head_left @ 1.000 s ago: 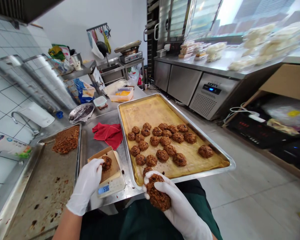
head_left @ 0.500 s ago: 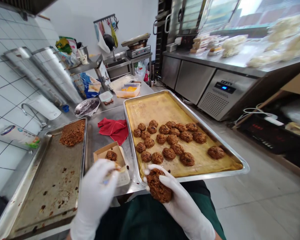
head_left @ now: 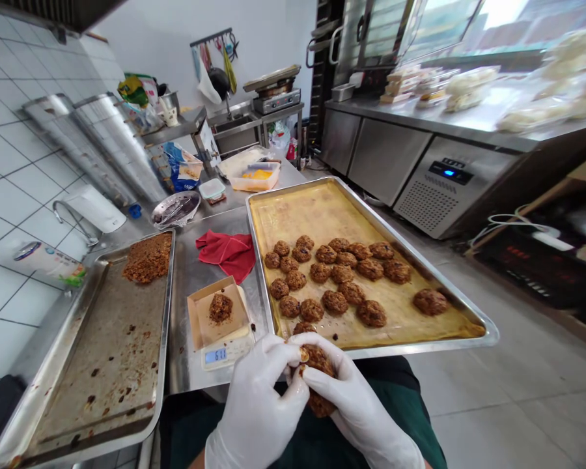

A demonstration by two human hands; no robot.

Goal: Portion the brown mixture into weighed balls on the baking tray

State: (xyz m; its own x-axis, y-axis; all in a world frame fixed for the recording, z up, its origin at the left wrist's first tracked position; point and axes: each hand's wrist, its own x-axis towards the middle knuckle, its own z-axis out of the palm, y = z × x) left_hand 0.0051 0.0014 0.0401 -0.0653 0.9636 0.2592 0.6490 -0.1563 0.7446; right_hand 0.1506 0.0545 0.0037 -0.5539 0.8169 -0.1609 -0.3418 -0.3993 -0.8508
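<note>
A: What is the right grip (head_left: 354, 394) doing?

B: It is curled around a brown lump (head_left: 318, 359), with the thumb lying across the front. So the lump is right inside that grip. Both grips wear white gloves.

A: And the left grip (head_left: 264, 394)?

B: It is right beside the right grip. Its thumb and finger are close together at the near side of the lump, with brown bits on the tips. I can't tell if it is pinching a piece.

A: What is just past the grips?

B: A big tray (head_left: 491, 333) with a yellow sheet (head_left: 312, 212) in it. Lots of brown balls (head_left: 334, 301) sit in a bunch there. One more ball (head_left: 430, 301) sits alone, off to the right of the right grip.

A: What about the left side?

B: A scale (head_left: 237, 346) is near the left grip, a bit past it. On the scale is an open box (head_left: 201, 333) with a small clump (head_left: 221, 308) inside. Past the box, a red cloth (head_left: 227, 253) lies on the metal desk (head_left: 184, 260).

A: Anything farther left?

B: Yes, a second tray (head_left: 97, 332), well apart from the left grip. A big heap of brown mix (head_left: 149, 258) is at its far end, and crumbs are scattered nearer.
</note>
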